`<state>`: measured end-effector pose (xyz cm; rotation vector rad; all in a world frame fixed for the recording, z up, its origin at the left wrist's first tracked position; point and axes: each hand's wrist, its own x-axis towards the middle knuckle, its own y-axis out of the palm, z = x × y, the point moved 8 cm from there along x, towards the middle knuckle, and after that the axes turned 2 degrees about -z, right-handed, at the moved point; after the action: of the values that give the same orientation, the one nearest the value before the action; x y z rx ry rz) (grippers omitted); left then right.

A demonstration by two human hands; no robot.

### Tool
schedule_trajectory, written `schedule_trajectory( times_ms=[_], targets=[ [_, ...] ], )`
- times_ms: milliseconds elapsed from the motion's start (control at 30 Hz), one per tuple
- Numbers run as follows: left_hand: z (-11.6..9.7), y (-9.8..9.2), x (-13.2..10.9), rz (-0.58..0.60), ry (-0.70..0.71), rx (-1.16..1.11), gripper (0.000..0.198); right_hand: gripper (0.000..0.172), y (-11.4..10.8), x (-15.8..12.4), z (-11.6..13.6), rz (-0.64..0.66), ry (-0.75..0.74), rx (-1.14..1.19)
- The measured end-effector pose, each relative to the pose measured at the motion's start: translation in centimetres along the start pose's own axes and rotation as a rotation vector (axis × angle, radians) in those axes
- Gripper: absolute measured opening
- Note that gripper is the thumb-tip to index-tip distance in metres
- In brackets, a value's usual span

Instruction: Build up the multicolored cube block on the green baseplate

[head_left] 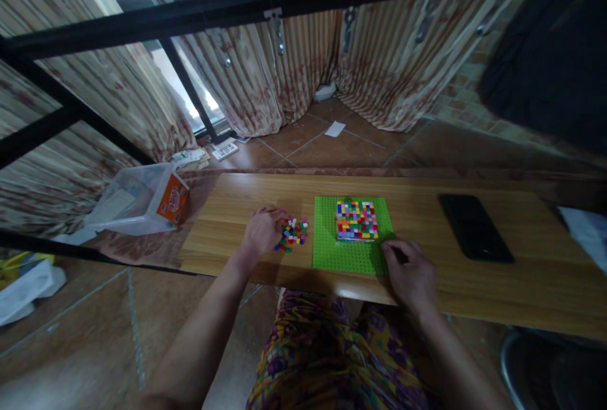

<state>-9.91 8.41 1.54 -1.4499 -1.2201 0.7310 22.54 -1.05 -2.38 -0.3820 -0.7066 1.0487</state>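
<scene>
On the wooden tabletop, spread before my lap, I list the following.

Item: one green studded baseplate, lying flat, close to my middle, presumably so that both my hands can reach it.
Item: one multicoloured brick block, standing on that baseplate nearer its far edge; the studs beneath probably hold it steady.
Item: a heap of loose bricks, mixed colours, just left of the baseplate and apart from it, seemingly set on that side to suit the nearer hand.
Item: one black phone, lying well right of the baseplate, perhaps laid there to be out of the way.
Item: one clear plastic bin with an orange label, beyond the left end of the tabletop.

Item: my left hand, back upward, forearm slanting in from lower left, fingers bent over the heap's near-left side; whether they pinch a piece, I cannot tell.
Item: my right hand, at the baseplate's right edge, forearm rising from lower right, fingers curled inward with thumb close to forefinger; whether anything sits between those tips, I cannot tell.
</scene>
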Motion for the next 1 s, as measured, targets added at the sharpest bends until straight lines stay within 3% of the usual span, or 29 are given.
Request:
schedule_trajectory(
  times_ms=[100, 200, 267, 400, 533, 667, 867, 1000],
  targets=[
    [0.2, -0.5, -0.6, -0.043, 0.004, -0.096, 0.041, 0.031, -0.1, 0.0, 0.1, -0.002, 0.000, -0.007],
    [0.2, -1.5, -2.4, -0.219, -0.053, -0.126, 0.032, 0.032, -0.1, 0.0, 0.3, 0.005, 0.007, -0.007],
    [-0.4, -1.5, -3.9, -0.314, -0.113, -0.078, 0.056, 0.032, -0.1, 0.0, 0.3, 0.009, 0.016, -0.014],
    [-2.5, 0.8, -5.0, -0.293, -0.201, 0.030, 0.097, 0.031, -0.1, 0.0, 0.2, 0.009, 0.013, -0.019],
    [-3.2, 2.4, -3.8, -0.257, -0.306, 0.081, 0.105, 0.033, 0.0, 0.0, 0.0, 0.005, 0.012, 0.007],
    [-3.2, 2.7, -2.5, -0.228, -0.307, 0.083, 0.095, 0.034, 0.1, -0.1, -0.1, 0.007, 0.024, -0.006],
    [-3.3, 2.2, -1.5, -0.233, -0.218, 0.022, 0.045, 0.033, -0.1, 0.0, 0.1, 0.011, 0.009, -0.023],
    [-3.2, 2.2, -1.0, -0.250, -0.184, -0.024, 0.028, 0.033, 0.0, 0.0, 0.2, 0.022, 0.000, -0.034]
  ],
)
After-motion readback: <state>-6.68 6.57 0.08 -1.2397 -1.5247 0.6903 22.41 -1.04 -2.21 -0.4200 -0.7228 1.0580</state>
